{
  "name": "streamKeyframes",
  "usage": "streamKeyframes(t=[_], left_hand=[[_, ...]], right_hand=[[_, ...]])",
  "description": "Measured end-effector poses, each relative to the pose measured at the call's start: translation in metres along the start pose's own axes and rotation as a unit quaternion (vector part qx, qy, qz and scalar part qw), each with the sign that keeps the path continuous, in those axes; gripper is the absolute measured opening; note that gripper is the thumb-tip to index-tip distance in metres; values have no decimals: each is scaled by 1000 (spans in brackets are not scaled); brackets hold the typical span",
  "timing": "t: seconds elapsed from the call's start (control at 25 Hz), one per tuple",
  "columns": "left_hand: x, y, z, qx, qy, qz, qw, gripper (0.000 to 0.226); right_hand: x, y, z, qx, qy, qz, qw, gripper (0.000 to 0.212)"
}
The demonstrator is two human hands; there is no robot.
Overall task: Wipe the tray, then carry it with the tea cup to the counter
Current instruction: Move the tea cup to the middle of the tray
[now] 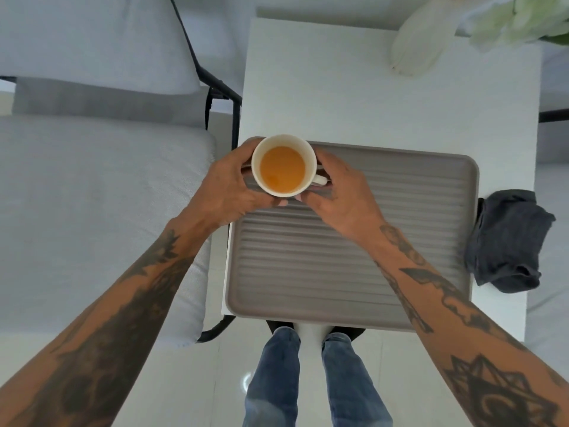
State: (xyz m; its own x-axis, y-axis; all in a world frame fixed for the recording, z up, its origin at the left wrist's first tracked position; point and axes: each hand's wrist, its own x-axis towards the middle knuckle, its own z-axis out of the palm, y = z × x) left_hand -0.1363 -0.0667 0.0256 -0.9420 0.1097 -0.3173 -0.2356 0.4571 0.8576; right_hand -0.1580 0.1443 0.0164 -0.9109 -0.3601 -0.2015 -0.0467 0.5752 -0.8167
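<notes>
A white tea cup (283,166) holding orange-brown tea is over the far left corner of a grey ribbed tray (354,257). My left hand (228,189) cups its left side and my right hand (341,195) cups its right side, next to the handle. Whether the cup rests on the tray or is held just above it I cannot tell. The tray lies on a small white table (369,97), filling its near half. A crumpled dark grey cloth (508,241) lies on the table at the tray's right edge, apart from both hands.
A white vase (418,41) with pale flowers (517,20) stands at the table's far right. A grey cushioned chair (92,195) with a black frame sits close on the left. My legs in blue jeans (308,380) stand at the table's near edge on a white floor.
</notes>
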Motion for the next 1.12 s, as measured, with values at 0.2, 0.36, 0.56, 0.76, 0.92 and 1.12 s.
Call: streamKeyframes(t=[0.2, 0.36, 0.56, 0.76, 0.92, 1.12], left_hand=[[-22, 37, 34, -12, -13, 23, 1000, 94], [-41, 48, 79, -24, -31, 21, 999, 92], [-53, 38, 123, -25, -40, 6, 999, 93], [-53, 24, 140, -21, -38, -8, 999, 95], [-48, 22, 142, -35, -29, -6, 999, 91], [-46, 18, 145, -33, -29, -12, 999, 90]], right_hand=[[-54, -8, -51, -32, 9, 4, 999, 63], [-101, 13, -76, -48, -5, 32, 998, 63], [-131, 49, -73, -41, -17, 54, 998, 63], [-133, 72, -60, -35, -11, 47, 998, 64], [-128, 79, -53, -30, 4, 39, 999, 67], [-126, 84, -46, -22, 4, 45, 999, 68]])
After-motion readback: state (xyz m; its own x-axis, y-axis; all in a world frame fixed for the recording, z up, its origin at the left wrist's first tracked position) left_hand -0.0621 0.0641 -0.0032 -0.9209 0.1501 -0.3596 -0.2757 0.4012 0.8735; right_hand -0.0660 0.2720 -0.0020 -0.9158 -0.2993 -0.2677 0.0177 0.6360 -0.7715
